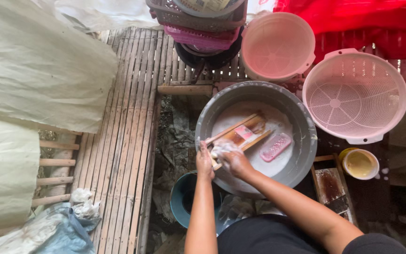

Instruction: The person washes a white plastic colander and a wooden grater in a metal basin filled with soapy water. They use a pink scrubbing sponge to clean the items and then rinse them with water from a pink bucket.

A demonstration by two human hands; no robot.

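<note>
Two large pale sheets [34,66] are spread over the bamboo slat floor [128,122]. Soapy water is held in the grey basin [301,155], beside a white colander [355,96]. A wooden washboard [240,134], stiff and likely slippery when wet, is steadied at its near end by the left hand [205,162], grip closed there. A soft sudsy cloth [222,148] is clenched in the right hand [235,162].

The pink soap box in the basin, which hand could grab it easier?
Probably the right hand: it lies inside the grey basin, nearest the pink soap box. The left hand grips the wooden washboard at the rim, farther away.
</note>
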